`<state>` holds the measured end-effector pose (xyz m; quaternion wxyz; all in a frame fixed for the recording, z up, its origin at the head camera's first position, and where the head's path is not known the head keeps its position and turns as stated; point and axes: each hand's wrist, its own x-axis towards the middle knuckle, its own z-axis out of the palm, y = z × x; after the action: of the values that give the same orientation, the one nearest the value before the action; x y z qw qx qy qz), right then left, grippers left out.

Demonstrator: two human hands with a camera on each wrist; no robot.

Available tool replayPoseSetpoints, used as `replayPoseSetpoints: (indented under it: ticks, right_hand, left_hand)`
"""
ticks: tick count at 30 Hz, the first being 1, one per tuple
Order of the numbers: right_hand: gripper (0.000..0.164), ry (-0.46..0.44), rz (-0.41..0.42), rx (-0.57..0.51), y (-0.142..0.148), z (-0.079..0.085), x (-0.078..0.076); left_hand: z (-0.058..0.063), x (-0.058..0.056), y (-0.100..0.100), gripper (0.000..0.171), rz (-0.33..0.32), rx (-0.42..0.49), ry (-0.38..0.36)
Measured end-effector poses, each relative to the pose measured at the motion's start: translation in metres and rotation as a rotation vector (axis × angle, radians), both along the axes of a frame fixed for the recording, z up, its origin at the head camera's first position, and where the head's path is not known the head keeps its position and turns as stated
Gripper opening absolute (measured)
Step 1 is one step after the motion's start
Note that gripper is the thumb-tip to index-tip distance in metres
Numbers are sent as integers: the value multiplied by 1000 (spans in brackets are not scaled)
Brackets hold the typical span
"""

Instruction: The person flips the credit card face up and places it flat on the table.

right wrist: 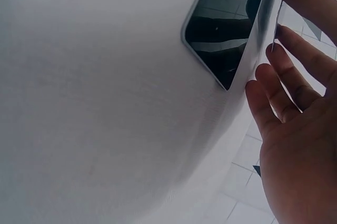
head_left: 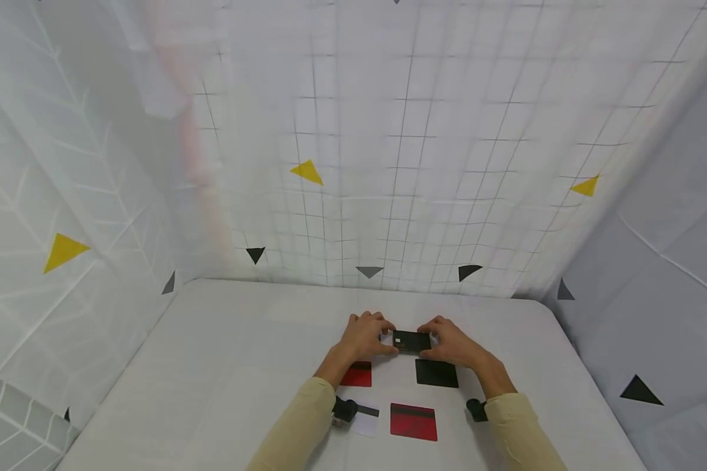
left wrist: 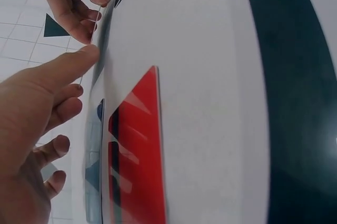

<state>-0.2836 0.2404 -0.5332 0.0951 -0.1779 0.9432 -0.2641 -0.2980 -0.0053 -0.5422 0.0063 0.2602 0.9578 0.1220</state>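
A black bank card [head_left: 411,341] with a small chip at its left is held between both hands, near the far side of the white table. My left hand [head_left: 366,335] pinches its left end, thumb at the near edge and fingers at the far edge. The opposite end is pinched by my right hand [head_left: 452,343] in the same way. From the right wrist, the held card [right wrist: 277,21] appears as a thin line, seen edge-on. Just below the hands lie a red card [head_left: 357,375], partly covered by the left forearm, and a second black card [head_left: 436,373].
Closer to me, a red card with a dark stripe [head_left: 414,424] and a white card with a dark stripe [head_left: 365,424] lie flat. A pale card [left wrist: 93,192], mostly hidden, lies past the red one. White sheeting with grid lines [head_left: 365,163] stands behind the table [head_left: 224,366].
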Motion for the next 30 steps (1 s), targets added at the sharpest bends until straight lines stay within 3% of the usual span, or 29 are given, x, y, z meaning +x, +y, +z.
replayPoseSetpoints:
  ticks: [30]
  right_hand:
    - [50, -8, -43, 48, 3, -11, -4]
  left_hand:
    - [1, 5, 4, 52, 15, 7, -26]
